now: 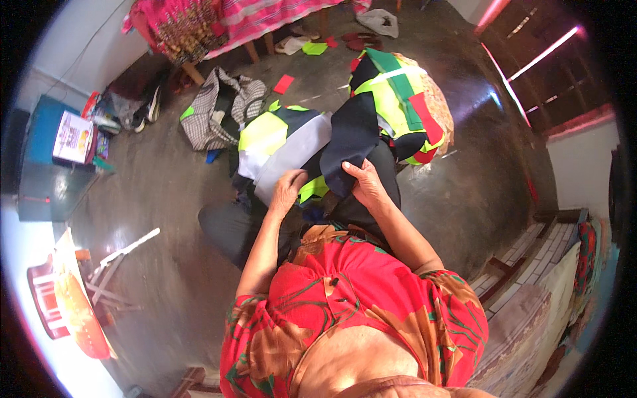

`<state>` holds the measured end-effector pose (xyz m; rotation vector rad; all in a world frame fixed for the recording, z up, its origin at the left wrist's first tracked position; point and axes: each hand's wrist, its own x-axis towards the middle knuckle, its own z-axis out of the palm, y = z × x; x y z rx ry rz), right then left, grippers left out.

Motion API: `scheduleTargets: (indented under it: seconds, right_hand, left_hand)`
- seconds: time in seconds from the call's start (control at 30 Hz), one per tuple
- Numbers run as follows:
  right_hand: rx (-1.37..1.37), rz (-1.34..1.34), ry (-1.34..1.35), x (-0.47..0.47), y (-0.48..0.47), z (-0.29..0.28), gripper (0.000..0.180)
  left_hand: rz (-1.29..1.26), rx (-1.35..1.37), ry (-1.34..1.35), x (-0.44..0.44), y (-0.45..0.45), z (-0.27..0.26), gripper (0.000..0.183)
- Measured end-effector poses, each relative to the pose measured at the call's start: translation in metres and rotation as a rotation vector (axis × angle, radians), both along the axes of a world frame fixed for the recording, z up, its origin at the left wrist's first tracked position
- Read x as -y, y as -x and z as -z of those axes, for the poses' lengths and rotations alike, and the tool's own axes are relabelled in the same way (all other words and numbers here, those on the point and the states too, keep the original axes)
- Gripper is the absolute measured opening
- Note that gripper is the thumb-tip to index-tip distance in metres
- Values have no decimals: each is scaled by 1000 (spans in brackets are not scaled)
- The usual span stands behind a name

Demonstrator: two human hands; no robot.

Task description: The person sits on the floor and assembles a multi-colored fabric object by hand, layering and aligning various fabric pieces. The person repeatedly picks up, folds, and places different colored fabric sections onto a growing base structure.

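My right hand (367, 183) holds the lower end of a black piece of fabric (349, 134), thumb on top. My left hand (288, 191) lies at the lower edge of a long grey fabric strip (293, 147); its fingers are curled, and whether they grip the cloth is not clear. Under and beside the strip, on my lap, are a neon yellow piece (264, 132) and other dark and white scraps. Beyond my right hand, a heap of neon yellow, green, red and black fabric pieces (393, 99) rests on a patterned cloth bundle (438, 94).
A checkered cloth bag (201, 124) stands on the floor at the left. A red scrap (283, 84) lies beyond it, near a table with a pink cloth (268, 20). Shoes (154, 104) and a blue cabinet (40, 139) are far left. A slatted wooden bench (527, 253) is at right.
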<state>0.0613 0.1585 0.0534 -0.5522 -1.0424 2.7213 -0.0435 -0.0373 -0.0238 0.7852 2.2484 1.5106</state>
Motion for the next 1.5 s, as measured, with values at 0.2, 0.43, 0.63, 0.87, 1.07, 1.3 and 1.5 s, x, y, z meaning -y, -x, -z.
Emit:
scheduleTargets:
  seconds: [0.2, 0.43, 0.63, 0.87, 1.07, 1.3, 1.5]
  right_hand:
    - [18, -223, -151, 28, -9, 12, 25]
    - [47, -215, -620, -1, -7, 13, 14]
    - [71, 73, -1972, -47, -15, 6, 25]
    - [157, 11, -2014, -57, -23, 27, 27]
    - [187, 14, -2017, -59, -22, 27, 24]
    - [184, 25, -2008, -58, -21, 27, 23]
    - [153, 41, -2007, -58, -19, 28, 22]
  left_hand:
    - [28, 1082, -619, -15, -52, -31, 52]
    - [-111, 640, -513, -12, -36, -69, 28]
    - [-86, 440, -543, -22, 27, -92, 40]
    - [-9, 364, -657, -57, 113, -148, 27]
    - [-50, 393, -653, -59, 109, -150, 27]
    - [-311, 908, -703, -49, 49, 18, 41]
    - [-376, 1061, -514, -39, 26, 65, 34]
